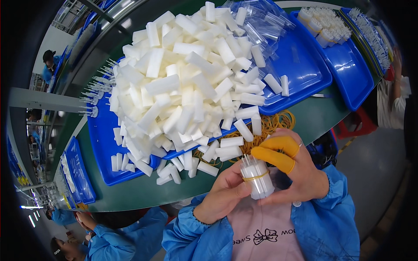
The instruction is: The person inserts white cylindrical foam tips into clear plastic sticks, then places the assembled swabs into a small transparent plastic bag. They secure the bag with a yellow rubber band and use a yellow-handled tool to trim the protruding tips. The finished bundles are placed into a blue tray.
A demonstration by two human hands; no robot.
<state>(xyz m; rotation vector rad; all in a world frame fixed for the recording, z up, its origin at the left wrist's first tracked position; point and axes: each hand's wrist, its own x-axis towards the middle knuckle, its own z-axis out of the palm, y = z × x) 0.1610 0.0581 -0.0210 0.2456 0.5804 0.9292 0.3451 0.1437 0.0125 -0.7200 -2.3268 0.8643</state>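
A bundle of clear tubes with white inside (257, 179), a yellow rubber band around it, is held upright before my chest. My left hand (227, 190) is closed around its left side. At its right is my right hand (300, 172), with yellow finger cots on two fingers. Those fingers curl over the thin white tips at the bundle's top, and the thumb lies by its base. Just beyond the bundle lie loose white foam cylinders (229, 151) and a heap of yellow rubber bands (280, 123).
White foam cylinders (174, 82) pile high on a blue tray (103, 153), spilling onto the green table (130, 194). Clear plastic sleeves (265, 26) lie in another blue tray (300, 69). Banded white bundles (324, 26) stand at far right. Co-workers sit at left and right.
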